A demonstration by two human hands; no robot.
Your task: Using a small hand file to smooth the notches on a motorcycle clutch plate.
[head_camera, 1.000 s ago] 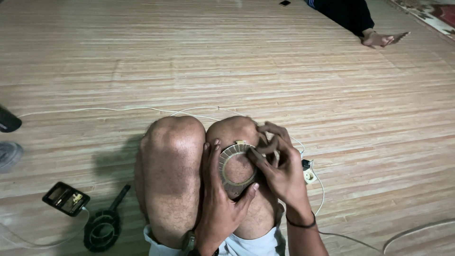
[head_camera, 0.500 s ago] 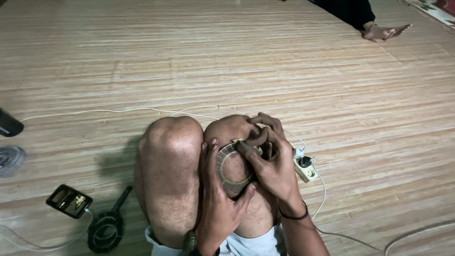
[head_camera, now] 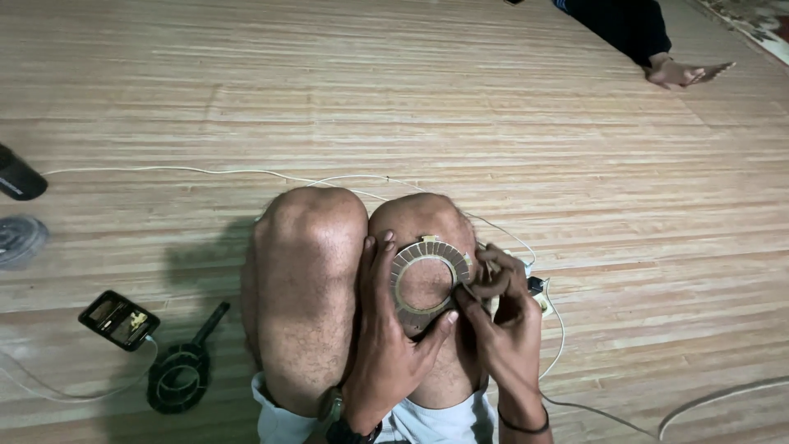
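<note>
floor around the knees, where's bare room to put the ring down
The widest bare stretch of mat lies beyond the knees, past the white cable, up to another person's foot. To the right, the mat is free beyond the power strip. The left is crowded: phone, black round tool, cables. Both hands, left and right, hold the ring.

The ring (head_camera: 430,282) held against the knee is pale tan, its band split by thin dark lines into small segments. The floor mat (head_camera: 411,99) is light wood-brown with fine, close stripes, crossed by a white cable (head_camera: 197,172); at about eight o'clock from the knees lie a black round frame with a handle (head_camera: 179,374) and a black phone (head_camera: 119,320) with a lit, yellowish screen. The shorts (head_camera: 427,427) are pale blue-white, the wristband (head_camera: 526,426) is black, and at one o'clock a dark blue trouser leg (head_camera: 620,25) shows.
</note>
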